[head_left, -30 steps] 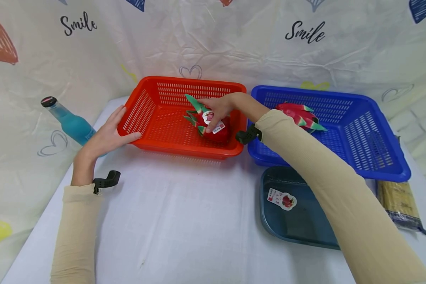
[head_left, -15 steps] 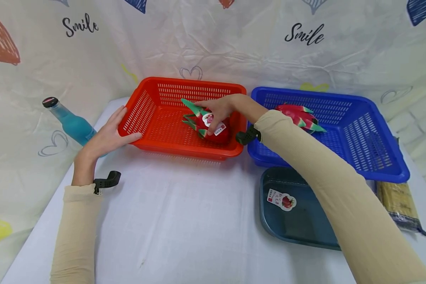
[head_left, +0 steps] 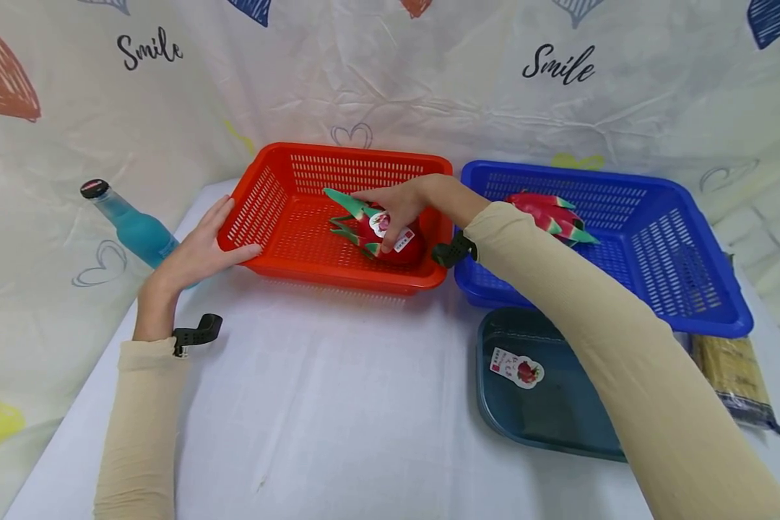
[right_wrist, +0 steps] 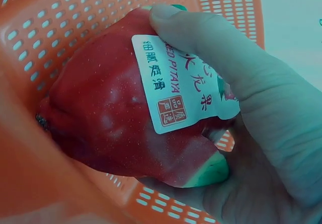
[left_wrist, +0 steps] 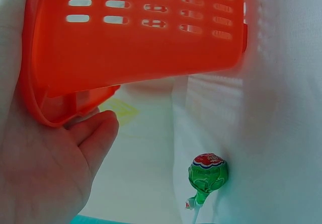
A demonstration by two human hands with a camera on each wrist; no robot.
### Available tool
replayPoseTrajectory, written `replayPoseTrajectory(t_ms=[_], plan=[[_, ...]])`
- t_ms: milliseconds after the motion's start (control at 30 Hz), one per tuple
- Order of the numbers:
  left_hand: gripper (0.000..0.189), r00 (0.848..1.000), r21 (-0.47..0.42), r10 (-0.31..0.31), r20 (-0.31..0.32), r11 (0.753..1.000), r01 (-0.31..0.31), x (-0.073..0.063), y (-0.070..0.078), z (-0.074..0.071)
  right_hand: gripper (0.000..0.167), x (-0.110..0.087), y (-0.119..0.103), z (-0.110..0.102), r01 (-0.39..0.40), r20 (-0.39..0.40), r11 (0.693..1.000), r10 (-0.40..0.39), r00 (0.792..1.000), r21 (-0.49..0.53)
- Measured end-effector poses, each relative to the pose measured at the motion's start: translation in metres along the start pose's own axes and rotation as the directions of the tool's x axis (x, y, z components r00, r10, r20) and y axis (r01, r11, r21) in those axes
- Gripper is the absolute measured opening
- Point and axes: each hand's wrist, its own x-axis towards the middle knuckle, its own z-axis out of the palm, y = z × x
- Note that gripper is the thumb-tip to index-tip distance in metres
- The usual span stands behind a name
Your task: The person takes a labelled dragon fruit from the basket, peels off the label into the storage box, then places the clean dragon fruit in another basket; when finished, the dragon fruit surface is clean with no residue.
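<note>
Inside the red basket (head_left: 334, 278), toward its right end, lies a red dragon fruit (right_wrist: 100, 103) with green-tipped scales and a white label reading "RED PITAYA". My right hand (head_left: 396, 202) grips it from above, thumb across the label side and fingers round the other side, partly hidden. My left hand (head_left: 198, 249) holds the basket's left end at the rim, its thumb along the front edge. In the left wrist view, curled fingers (left_wrist: 100, 138) show beyond the rim. A second dragon fruit (head_left: 549, 214) lies in the blue basket (head_left: 702, 318), partly behind my right forearm.
A dark green tray (head_left: 539, 412) with a fruit label in it stands in front of the blue basket, partly under my right arm. A blue bottle (head_left: 136, 231) stands at the left. A yellowish packet (head_left: 737, 372) lies at the right. A green lollipop (left_wrist: 208, 173) shows near the red basket.
My right hand has turned and shifted the dragon fruit slightly, its long green tip now pointing lower and further left. The left hand still holds the basket rim.
</note>
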Motion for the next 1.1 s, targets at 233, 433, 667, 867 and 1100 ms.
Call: replayPoseTrajectory(t_ms=[233,433,667,867,1100], plan=[[0.106,1.000,-0.010,0.007,0.004,1.000,-0.007,-0.0007,-0.0007,0.0019,0.111,0.0026,0.0002,0.0033,-0.035,-0.010,0.999,0.034,0.999,-0.032],[0.106,1.000,-0.001,0.005,-0.006,1.000,-0.006,-0.0014,-0.0002,0.0011,0.111,0.0043,0.0032,0.0031,-0.008,-0.018,1.000,0.008,1.000,-0.018],[0.106,1.000,0.001,0.016,-0.001,1.000,-0.016,-0.0002,-0.0002,0.0000,0.107,0.0037,0.0062,0.0026,0.011,-0.022,1.000,-0.012,1.000,-0.011],[0.105,1.000,-0.003,0.021,-0.011,1.000,-0.021,-0.0007,-0.0013,0.0002,0.097,0.0035,0.0079,0.0019,0.008,-0.033,1.000,-0.007,0.999,0.006],[0.105,1.000,-0.009,0.010,-0.010,1.000,-0.010,-0.0016,-0.0002,0.0005,0.096,0.0044,0.0073,0.0011,0.009,-0.019,1.000,-0.009,1.000,0.013]])
